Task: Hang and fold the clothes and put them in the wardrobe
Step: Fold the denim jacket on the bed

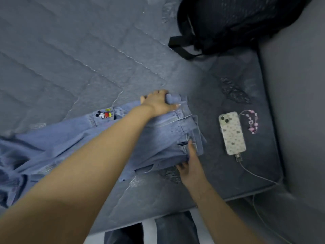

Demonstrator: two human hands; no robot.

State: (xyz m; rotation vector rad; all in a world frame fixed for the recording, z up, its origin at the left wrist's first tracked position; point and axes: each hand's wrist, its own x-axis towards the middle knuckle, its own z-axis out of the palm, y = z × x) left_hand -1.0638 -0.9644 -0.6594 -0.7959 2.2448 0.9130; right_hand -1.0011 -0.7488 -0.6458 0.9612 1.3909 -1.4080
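A grey quilted bed (73, 55) is filling most of the view, its near edge running along the bottom, where the person's legs are showing on a pale floor. A pair of light blue jeans (70, 138) is lying across the bed, waistband toward the right and legs trailing off to the left edge of the frame. The left hand (159, 103) is gripping the far end of the waistband, fingers curled over the denim. The right hand (190, 166) is pinching the near end of the waistband. Just right of the jeans, a phone (231, 132) is lying face down, plugged into a white cable (255, 175), with a pink beaded charm (253, 121) beside it. A black backpack (228, 23) is sitting at the far right corner.
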